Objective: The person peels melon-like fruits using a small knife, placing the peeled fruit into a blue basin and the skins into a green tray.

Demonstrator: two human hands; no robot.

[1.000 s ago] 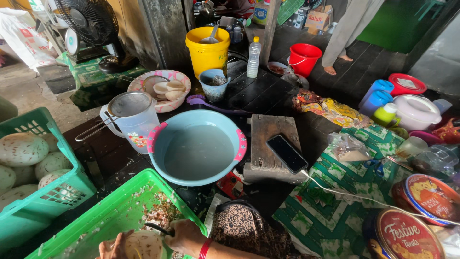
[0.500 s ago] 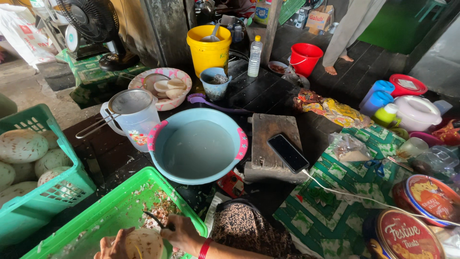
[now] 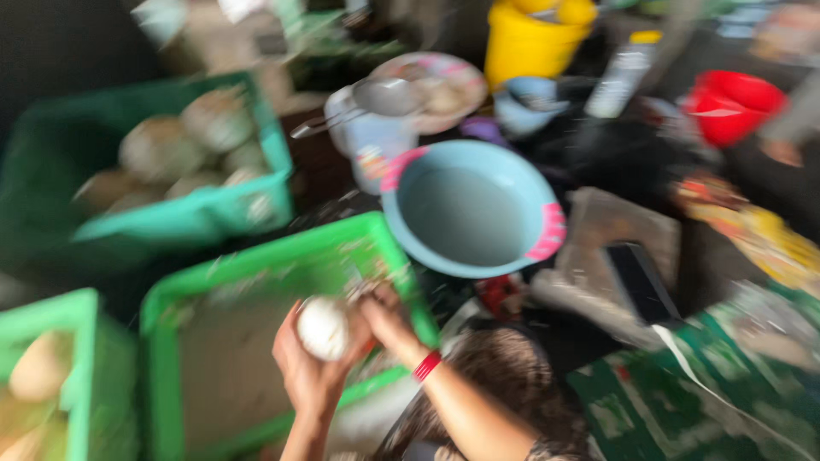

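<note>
Left hand cups a peeled white coconut over the green crate, right hand closed against it; a firm grip and steady turning look wise.

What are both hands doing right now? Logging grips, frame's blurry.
Left hand: cupped under the round white peeled object, holding it.
Right hand: touching it; grip cannot be told.

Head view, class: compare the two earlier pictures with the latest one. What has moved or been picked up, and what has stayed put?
The camera swung left and down, blurring the picture. Both hands now show fully: the left hand cups a pale round object above the bright green crate, and the right hand touches it. Earlier they were only at the frame's bottom edge. The light blue basin, teal basket and yellow bucket stayed put.
</note>
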